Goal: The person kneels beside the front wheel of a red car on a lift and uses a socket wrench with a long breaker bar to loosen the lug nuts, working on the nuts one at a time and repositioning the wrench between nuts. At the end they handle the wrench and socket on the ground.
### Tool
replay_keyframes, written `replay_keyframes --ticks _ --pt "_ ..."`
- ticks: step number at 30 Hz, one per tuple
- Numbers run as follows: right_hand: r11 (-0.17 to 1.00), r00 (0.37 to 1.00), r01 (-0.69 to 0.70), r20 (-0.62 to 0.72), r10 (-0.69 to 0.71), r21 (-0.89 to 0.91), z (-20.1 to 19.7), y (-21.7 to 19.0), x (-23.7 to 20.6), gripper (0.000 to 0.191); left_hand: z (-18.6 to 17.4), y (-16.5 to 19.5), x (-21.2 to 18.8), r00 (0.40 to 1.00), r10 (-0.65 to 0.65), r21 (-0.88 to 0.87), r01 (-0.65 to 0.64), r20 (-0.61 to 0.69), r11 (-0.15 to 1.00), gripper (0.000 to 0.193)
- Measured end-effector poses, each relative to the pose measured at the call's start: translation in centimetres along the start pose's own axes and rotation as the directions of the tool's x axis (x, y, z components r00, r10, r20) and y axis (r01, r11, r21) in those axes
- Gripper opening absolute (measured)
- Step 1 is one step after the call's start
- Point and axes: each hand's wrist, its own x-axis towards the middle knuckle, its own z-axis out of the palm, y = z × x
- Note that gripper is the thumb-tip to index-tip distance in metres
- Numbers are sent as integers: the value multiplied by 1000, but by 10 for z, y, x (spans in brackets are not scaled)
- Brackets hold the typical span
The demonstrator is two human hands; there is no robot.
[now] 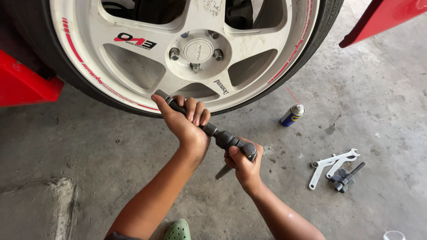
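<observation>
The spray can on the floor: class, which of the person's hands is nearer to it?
Right. The right hand, gripping the tool's thick end, sits left of and below the spray can. The left hand holds the tool farther left, by the wheel.

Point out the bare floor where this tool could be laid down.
Bare concrete floor lies left of the left hand, below the wheel. Another patch runs between the spray can and the wrenches. Crowded: around those wrenches, right of the right hand.
</observation>
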Motion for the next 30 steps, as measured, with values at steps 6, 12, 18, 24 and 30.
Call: replay_keyframes --ticks 6,12,18,24,30 --pt "994 996 79 54 -76 -69 -6 0 -2 35 4 -13 -6 997 -76 29 76 -9 997 63" --pt "998 1000 11 21 -10 -59 -5 -3 4 32 4 -20 3 997 -77 7 77 -28 997 59" --pt "880 1000 -10 7 15 -476 3 -37 2 36 18 -31 -21 939 -310 138 330 -148 934 38" --pt "718 969 109 235 78 -687 7 -80 -10 74 22 -24 -49 820 -505 5 525 -268 851 35" --pt "693 850 423 521 -79 -584 -10 -109 -23 101 40 -7 -64 842 -535 69 539 -76 839 37"
